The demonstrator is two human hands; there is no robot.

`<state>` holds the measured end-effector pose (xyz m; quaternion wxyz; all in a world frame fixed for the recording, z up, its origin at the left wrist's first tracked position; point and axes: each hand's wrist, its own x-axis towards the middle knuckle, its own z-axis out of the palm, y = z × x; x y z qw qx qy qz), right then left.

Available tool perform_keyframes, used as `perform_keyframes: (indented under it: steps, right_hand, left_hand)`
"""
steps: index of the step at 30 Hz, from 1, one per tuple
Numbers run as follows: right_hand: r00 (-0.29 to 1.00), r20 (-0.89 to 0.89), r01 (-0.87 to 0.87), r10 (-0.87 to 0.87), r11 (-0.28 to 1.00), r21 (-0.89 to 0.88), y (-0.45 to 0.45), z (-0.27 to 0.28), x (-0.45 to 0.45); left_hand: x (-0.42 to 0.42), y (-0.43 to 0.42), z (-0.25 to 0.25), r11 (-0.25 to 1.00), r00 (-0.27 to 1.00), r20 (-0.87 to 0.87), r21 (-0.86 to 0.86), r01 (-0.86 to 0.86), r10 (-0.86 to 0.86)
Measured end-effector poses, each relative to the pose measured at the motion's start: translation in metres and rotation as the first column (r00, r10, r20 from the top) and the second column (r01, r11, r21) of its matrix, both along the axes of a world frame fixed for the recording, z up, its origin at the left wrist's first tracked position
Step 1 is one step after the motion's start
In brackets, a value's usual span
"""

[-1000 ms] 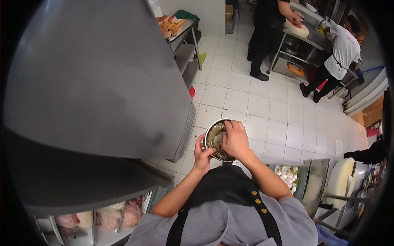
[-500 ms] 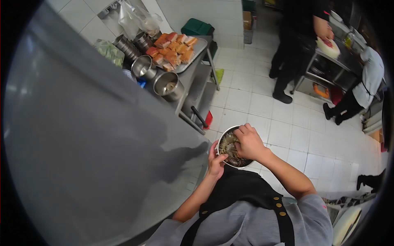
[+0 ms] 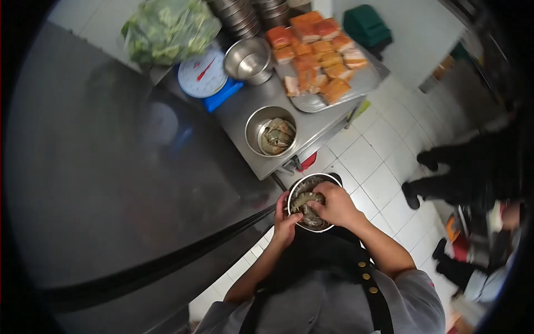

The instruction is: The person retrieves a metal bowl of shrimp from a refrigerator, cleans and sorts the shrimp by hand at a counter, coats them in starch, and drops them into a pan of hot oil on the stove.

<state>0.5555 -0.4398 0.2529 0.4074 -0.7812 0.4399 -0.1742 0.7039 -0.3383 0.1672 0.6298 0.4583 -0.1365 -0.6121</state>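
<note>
Just off the tabletop (image 3: 233, 115), a bowl (image 3: 318, 230) of shrimp (image 3: 304, 199)

Thumb at the rim, your left hand (image 3: 285, 222) clasps the bowl before your apron (image 3: 317, 256); your right hand's (image 3: 338, 206) curled fingers dip among the shrimp, any grip impossible to tell.

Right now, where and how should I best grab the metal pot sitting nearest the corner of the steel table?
I'd pinch the metal pot by its near rim, from your side, probably with your right hand once it leaves the bowl. It stands upright and open near the edge of the table, no handle showing; a second pot behind makes the far side tighter.
</note>
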Motion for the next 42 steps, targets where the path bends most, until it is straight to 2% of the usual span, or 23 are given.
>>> perform_keyframes:
  steps: [2,4,8,9,11,15,18,20,22,24,26,28,29,30,32,35,36,38,39,40,42]
  right_hand:
    - [0.98,-0.052,-0.183,0.192,0.972,0.146,-0.03,0.004,0.008]
    - [0.942,0.01,-0.335,0.335,0.937,0.105,-0.053,-0.023,0.015]
    - [0.795,-0.057,-0.6,0.604,0.797,0.072,-0.09,-0.018,0.031]
    - [0.769,-0.051,-0.633,0.637,0.77,0.083,-0.094,-0.018,0.034]
    - [0.721,0.045,-0.691,0.692,0.722,-0.026,-0.098,-0.016,0.041]
    - [0.558,-0.021,-0.83,0.829,0.557,-0.038,-0.106,0.002,0.054]
    - [0.528,-0.07,-0.849,0.847,0.525,-0.055,-0.116,0.018,0.064]
    - [0.562,0.008,-0.825,0.827,0.562,-0.056,-0.127,0.021,0.071]
    - [0.594,0.111,-0.803,0.796,0.596,0.024,-0.143,0.038,0.076]
    - [0.671,0.215,-0.741,0.71,0.625,0.247,-0.148,0.053,0.073]
    - [0.67,0.255,-0.742,0.697,0.625,0.241,-0.135,0.039,0.065]
    - [0.632,0.256,-0.773,0.731,0.578,0.261,-0.111,0.025,0.052]
    - [0.592,0.083,-0.8,0.802,0.572,0.179,-0.099,0.04,0.042]
    - [0.577,0.025,-0.811,0.816,0.57,0.132,-0.087,0.033,0.031]
    - [0.551,-0.027,-0.834,0.834,0.55,-0.037,-0.071,0.024,0.016]
    - [0.507,-0.002,-0.86,0.862,0.506,-0.072,-0.076,0.026,0.011]
    - [0.506,-0.003,-0.86,0.863,0.504,-0.075,-0.078,0.029,0.013]
    - [0.412,-0.015,-0.907,0.911,0.412,0.085,-0.083,0.037,0.018]
    - [0.338,0.007,-0.933,0.941,0.334,0.136,-0.082,0.034,0.021]
    - [0.327,0.012,-0.936,0.945,0.322,0.14,-0.078,0.027,0.021]
    - [0.269,-0.104,-0.962,0.957,0.264,-0.063,-0.069,0.015,0.019]
  left_hand:
    - [-0.008,-0.007,0.005,0.992,0.992,-0.024,0.047,-0.12,0.121]
    - [-0.02,-0.016,0.011,0.957,0.96,-0.056,0.116,-0.265,0.273]
    - [-0.048,-0.034,0.035,0.847,0.856,-0.041,0.18,-0.501,0.515]
    - [-0.054,-0.036,0.036,0.821,0.828,-0.046,0.178,-0.543,0.558]
    - [-0.064,-0.036,0.035,0.756,0.762,-0.062,0.201,-0.623,0.645]
    - [-0.081,-0.036,0.036,0.629,0.624,-0.09,0.175,-0.758,0.777]
    - [-0.092,-0.033,0.039,0.536,0.525,-0.112,0.136,-0.833,0.844]
    - [-0.099,-0.026,0.037,0.519,0.504,-0.137,0.114,-0.847,0.853]
    - [-0.105,-0.02,0.036,0.488,0.475,-0.124,0.123,-0.864,0.871]
    - [-0.11,-0.016,0.033,0.478,0.467,-0.127,0.071,-0.876,0.875]
    - [-0.115,-0.014,0.035,0.467,0.454,-0.16,0.057,-0.882,0.877]
    - [-0.119,-0.014,0.042,0.476,0.46,-0.208,0.026,-0.879,0.863]
    - [-0.122,-0.014,0.043,0.464,0.448,-0.219,0.03,-0.885,0.867]
    - [-0.124,-0.012,0.042,0.469,0.454,-0.226,0.018,-0.883,0.862]
    - [-0.127,-0.01,0.04,0.482,0.466,-0.208,0.032,-0.876,0.86]
    - [-0.132,-0.005,0.034,0.502,0.489,-0.177,0.031,-0.864,0.854]
    - [-0.134,-0.002,0.032,0.509,0.503,-0.144,0.008,-0.861,0.852]
    - [-0.136,0.0,0.033,0.496,0.484,-0.163,0.037,-0.868,0.86]
    - [-0.136,0.0,0.032,0.495,0.487,-0.165,0.005,-0.869,0.858]
    - [-0.137,0.0,0.032,0.492,0.489,-0.166,-0.024,-0.87,0.856]
    - [-0.137,-0.004,0.037,0.468,0.464,-0.147,-0.004,-0.884,0.874]
